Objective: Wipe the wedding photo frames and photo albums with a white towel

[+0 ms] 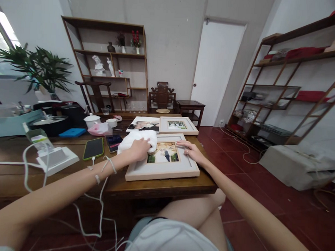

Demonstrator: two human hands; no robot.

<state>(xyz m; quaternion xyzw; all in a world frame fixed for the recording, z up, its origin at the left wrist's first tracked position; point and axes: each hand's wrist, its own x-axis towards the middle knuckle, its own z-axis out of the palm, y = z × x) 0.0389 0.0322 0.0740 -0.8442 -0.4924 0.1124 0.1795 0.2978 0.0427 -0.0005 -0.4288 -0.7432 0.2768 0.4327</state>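
Observation:
A light wooden picture frame (162, 172) with a photo inside lies flat near the table's front edge. My left hand (138, 149) is closed on a white cloth (137, 138) that rests on the frame's upper left corner. My right hand (191, 150) lies flat with fingers stretched out on the frame's upper right part, holding nothing.
A second framed photo (178, 125) and a loose photo print (144, 124) lie farther back on the dark wooden table (159, 186). A phone with a green case (93, 148), white cables, a white box and tea ware sit to the left. Shelves line both walls.

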